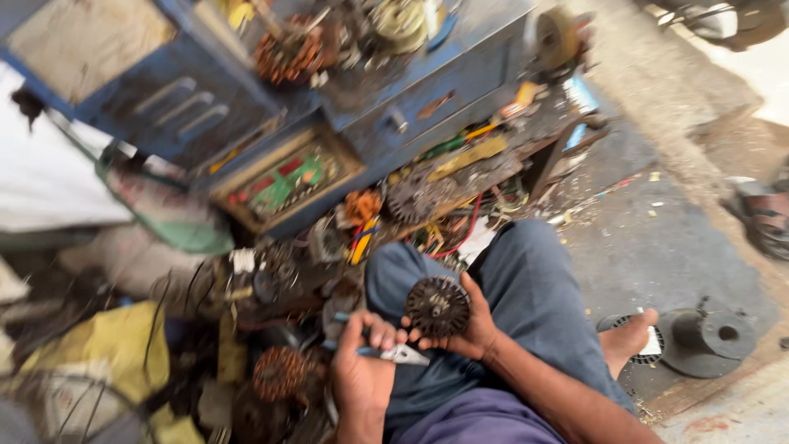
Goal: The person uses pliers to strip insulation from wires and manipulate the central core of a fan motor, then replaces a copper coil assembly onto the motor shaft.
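Note:
My right hand (475, 330) holds a round dark motor part (438, 306) with a toothed rim, its face turned up over my lap. My left hand (362, 372) is closed on a pair of pliers (393, 353) with blue handles, the metal jaws pointing right, just below the round part. Both hands are close together above my blue-grey trouser leg (526, 279). The picture is motion-blurred.
A blue metal cabinet (411, 99) with an open drawer (288, 177) of small parts stands ahead. Copper-wound coils (279, 372) and scrap lie at left beside a yellow bag (115, 345). My bare foot (629, 337) rests by a black round spool (708, 337) on the concrete floor.

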